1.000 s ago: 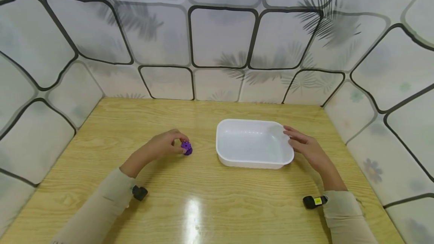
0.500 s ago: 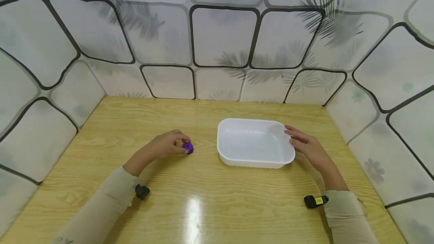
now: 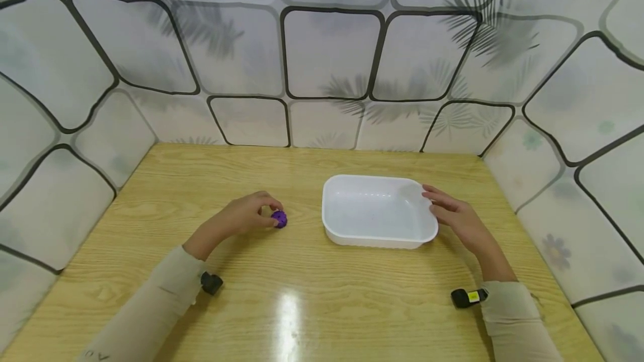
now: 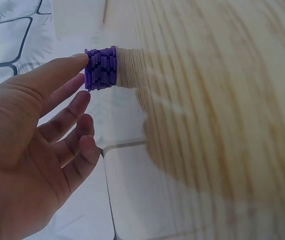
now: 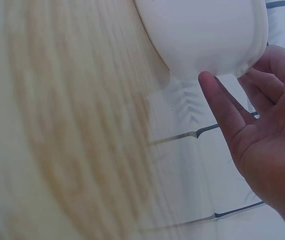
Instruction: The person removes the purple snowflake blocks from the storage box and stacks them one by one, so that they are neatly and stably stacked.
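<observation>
On the wooden table (image 3: 322, 289), left of the white plastic tub, stands a short stack of purple notched discs (image 4: 101, 68). My left hand (image 3: 244, 215) pinches the top of this stack between thumb and index finger, while its other fingers are loosely bent and apart from it. The white tub (image 3: 379, 242) sits upright at centre right, with no object seen inside. My right hand (image 3: 460, 222) rests its fairly straight fingertips against the tub's right end, near the rim. In the right wrist view, the thumb (image 5: 216, 95) touches the tub's outer wall.
Patterned walls (image 3: 329, 55) enclose the table at the back and both sides. Bare tabletop shows between the purple stack and the tub. A small black camera (image 3: 211, 282) is on the left wrist and another (image 3: 468, 298) on the right.
The purple stack looked staggered a second ago, its upper part offset; now it appears lined up under the left fingers. The right hand and tub have stayed in place.
</observation>
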The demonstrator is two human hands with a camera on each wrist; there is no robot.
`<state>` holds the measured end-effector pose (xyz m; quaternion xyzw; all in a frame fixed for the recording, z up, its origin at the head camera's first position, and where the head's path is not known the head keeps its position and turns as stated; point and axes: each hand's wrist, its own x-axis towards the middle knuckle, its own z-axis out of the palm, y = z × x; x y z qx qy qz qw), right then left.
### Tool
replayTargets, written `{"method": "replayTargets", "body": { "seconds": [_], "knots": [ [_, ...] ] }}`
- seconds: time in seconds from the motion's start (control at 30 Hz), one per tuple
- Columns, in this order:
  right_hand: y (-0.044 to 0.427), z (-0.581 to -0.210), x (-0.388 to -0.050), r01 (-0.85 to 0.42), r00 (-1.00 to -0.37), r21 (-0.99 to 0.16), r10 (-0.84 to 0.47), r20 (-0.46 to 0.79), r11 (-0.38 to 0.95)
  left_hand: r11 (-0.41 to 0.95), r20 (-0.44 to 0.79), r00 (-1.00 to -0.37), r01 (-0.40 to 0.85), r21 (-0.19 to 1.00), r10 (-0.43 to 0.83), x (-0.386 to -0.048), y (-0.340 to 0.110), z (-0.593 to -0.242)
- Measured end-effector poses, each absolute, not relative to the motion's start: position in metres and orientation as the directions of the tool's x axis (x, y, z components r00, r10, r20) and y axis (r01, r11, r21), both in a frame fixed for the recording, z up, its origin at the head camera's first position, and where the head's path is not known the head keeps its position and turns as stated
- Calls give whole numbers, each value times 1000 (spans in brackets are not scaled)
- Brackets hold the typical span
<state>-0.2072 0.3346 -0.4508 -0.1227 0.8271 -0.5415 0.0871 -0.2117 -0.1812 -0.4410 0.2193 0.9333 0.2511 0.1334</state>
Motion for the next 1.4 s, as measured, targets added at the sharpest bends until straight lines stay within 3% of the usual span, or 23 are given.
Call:
{"method": "replayTargets", "body": {
  "seconds": [0.5,1.4],
  "knots": [
    [333,-451,-207,-106,-955,-919,-296,-12,380,805,-197,-880,279,524,433,-209,-185,-439],
    [339,-454,-208,-100,-959,-905,-283,-23,413,792,-192,-891,245,559,411,-203,-188,-442]
  ]
}}
